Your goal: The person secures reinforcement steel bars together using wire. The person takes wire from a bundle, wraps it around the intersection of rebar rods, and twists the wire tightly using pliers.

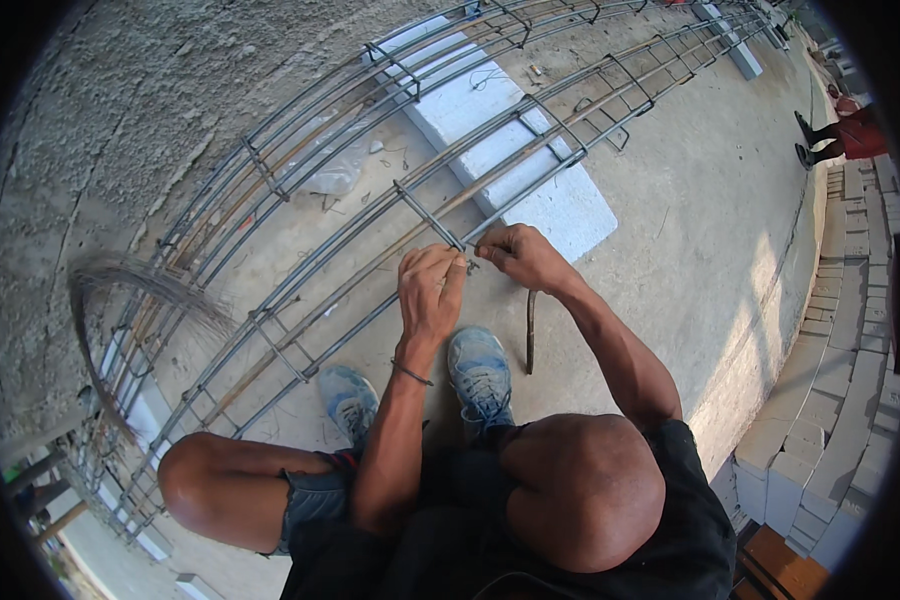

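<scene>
Beyond two bare, bent knees (pixel 600 490), the left hand (pixel 432 287) and right hand (pixel 520 255) are working side by side at the near edge of a steel rebar cage (pixel 429 215), each grip looking narrow, its contents impossible to tell; a dark rod (pixel 530 335) is showing below the right hand, a white block (pixel 580 212) is lying under the cage, and a person in red (pixel 860 135) is standing far off

Facing the cage (pixel 428 215) straight ahead, passing only through its gaps. Meeting the slab (pixel 570 208) underneath, farther off. Being hemmed in by wires (pixel 155 283) at left, knees (pixel 590 490) on the near side, and a rod (pixel 530 335) just right of the shoes (pixel 480 372). Finding open floor (pixel 670 215) rightward, up to the blocks (pixel 838 365).
</scene>
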Action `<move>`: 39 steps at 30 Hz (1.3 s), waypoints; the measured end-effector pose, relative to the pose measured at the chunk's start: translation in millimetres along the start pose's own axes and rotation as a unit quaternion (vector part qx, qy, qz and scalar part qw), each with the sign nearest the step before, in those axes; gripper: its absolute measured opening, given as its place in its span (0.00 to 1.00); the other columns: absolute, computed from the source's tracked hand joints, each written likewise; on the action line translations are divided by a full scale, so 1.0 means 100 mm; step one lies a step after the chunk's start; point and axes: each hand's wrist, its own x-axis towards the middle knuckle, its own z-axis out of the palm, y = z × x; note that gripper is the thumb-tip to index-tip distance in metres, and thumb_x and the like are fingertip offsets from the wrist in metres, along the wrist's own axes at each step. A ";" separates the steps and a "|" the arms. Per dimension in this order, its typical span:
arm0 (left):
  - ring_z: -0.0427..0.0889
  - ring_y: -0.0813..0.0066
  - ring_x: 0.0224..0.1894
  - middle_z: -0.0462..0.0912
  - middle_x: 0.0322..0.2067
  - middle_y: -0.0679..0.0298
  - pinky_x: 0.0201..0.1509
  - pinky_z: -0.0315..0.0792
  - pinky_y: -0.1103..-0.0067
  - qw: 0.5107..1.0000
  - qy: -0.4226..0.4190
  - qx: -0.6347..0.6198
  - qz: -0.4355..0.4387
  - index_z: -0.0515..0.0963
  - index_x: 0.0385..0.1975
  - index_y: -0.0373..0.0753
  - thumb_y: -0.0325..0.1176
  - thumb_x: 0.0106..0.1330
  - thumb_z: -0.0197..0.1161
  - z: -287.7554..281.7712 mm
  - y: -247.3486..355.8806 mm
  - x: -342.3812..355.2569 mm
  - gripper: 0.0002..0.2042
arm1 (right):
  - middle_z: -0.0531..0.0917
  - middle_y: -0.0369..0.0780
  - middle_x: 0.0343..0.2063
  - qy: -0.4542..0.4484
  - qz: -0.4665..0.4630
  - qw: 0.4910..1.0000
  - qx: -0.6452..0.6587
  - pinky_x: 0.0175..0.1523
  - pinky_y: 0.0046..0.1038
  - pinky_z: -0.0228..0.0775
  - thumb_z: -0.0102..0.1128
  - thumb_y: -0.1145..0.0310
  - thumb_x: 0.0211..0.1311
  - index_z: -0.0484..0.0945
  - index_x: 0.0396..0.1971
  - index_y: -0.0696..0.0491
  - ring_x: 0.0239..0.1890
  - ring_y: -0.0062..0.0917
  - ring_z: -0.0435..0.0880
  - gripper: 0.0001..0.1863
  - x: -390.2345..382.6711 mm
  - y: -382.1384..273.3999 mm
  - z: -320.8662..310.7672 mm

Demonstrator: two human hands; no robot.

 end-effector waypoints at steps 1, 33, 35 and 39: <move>0.76 0.56 0.45 0.80 0.35 0.53 0.57 0.63 0.68 1.000 0.001 -0.001 0.001 0.80 0.32 0.28 0.35 0.64 0.52 0.04 0.00 -0.03 0.15 | 0.78 0.40 0.18 0.004 -0.055 0.997 -0.055 0.31 0.33 0.66 0.50 0.78 0.53 0.80 0.28 0.59 0.22 0.25 0.73 0.08 0.01 0.00 0.00; 0.71 0.55 0.58 0.68 0.54 0.35 0.56 0.68 0.74 0.946 -0.083 -0.277 -0.144 0.57 0.62 0.29 0.19 0.54 0.60 -0.07 -0.06 -0.02 0.33 | 0.77 0.38 0.29 0.057 0.031 0.964 0.258 0.33 0.22 0.71 0.59 0.66 0.62 0.79 0.44 0.58 0.29 0.18 0.76 0.14 -0.49 -0.18 0.53; 0.71 0.56 0.58 0.70 0.53 0.37 0.56 0.68 0.74 0.961 -0.107 -0.231 -0.112 0.56 0.63 0.32 0.18 0.53 0.59 -0.13 -0.08 -0.03 0.34 | 0.78 0.37 0.29 0.063 0.025 0.960 0.272 0.32 0.21 0.71 0.59 0.66 0.61 0.79 0.42 0.58 0.29 0.18 0.76 0.14 -0.46 -0.17 0.53; 0.65 0.58 0.63 0.69 0.54 0.40 0.61 0.61 0.76 0.969 -0.142 -0.143 -0.144 0.56 0.64 0.38 0.16 0.53 0.54 -0.09 0.10 -0.02 0.34 | 0.79 0.34 0.25 0.170 0.138 0.912 0.346 0.32 0.20 0.71 0.62 0.64 0.59 0.79 0.32 0.57 0.28 0.16 0.76 0.10 -0.39 0.01 0.53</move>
